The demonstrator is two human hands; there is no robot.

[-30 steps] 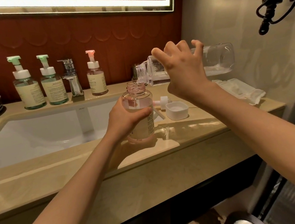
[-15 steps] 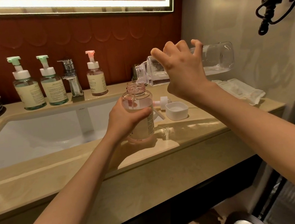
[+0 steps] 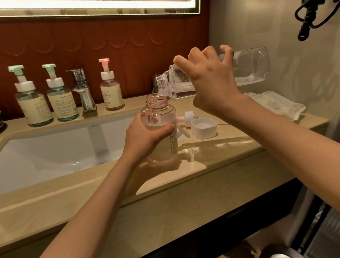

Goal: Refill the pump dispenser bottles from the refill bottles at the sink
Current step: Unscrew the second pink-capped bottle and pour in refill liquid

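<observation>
Left hand (image 3: 143, 135) fingers wrapped around the open pink-tinted clear dispenser bottle with cream label (image 3: 162, 134), upright on the beige stone counter (image 3: 86, 191). Right hand (image 3: 210, 83) fingers clamped over the clear plastic refill bottle (image 3: 250, 66), held nearly horizontal. Its mouth sits just above the dispenser neck, left of the right fingers; clear liquid runs in.

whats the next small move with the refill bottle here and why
Probably hold the tilt and keep pouring. The right hand has the clear refill bottle almost level, its mouth just over the open neck of the dispenser bottle that the left hand steadies on the counter. A thin stream is entering, some liquid remains in the refill bottle, and there is room below the neck.
</observation>
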